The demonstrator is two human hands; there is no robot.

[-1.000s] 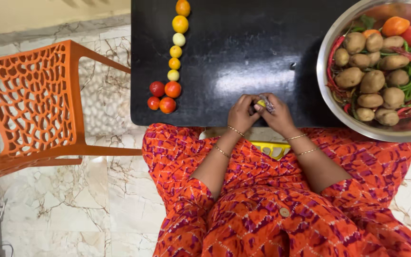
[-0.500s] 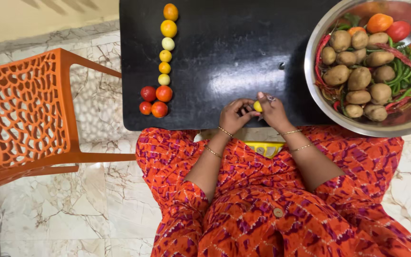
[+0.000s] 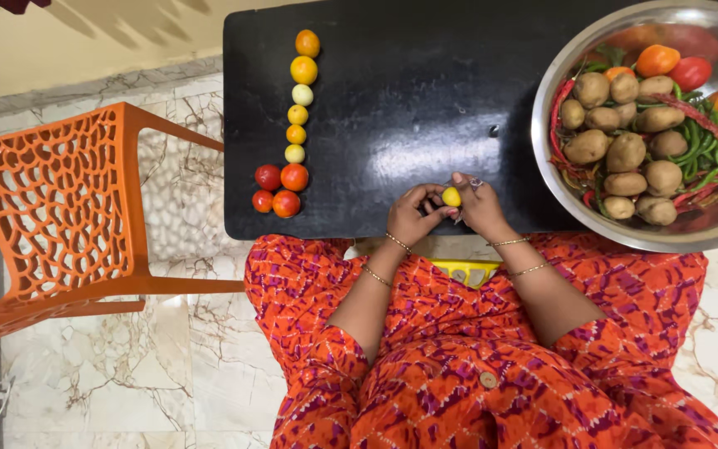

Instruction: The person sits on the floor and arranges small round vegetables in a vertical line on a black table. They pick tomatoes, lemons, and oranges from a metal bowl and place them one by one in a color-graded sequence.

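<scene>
An orange lattice chair (image 3: 60,208) is seen left of the black tabletop (image 3: 409,108). A row of small tomatoes (image 3: 297,125) is laid along its left edge. At the near edge, a small yellow tomato (image 3: 452,197) is pinched between the left hand (image 3: 413,214) and right hand (image 3: 479,206). A steel bowl (image 3: 625,237) of potatoes (image 3: 625,150) and chillies occupies the right corner.

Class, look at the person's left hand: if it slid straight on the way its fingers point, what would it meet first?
The left hand points right, toward the right hand. It would first meet the small yellow tomato that both hands hold between them, right at its fingertips.
</scene>
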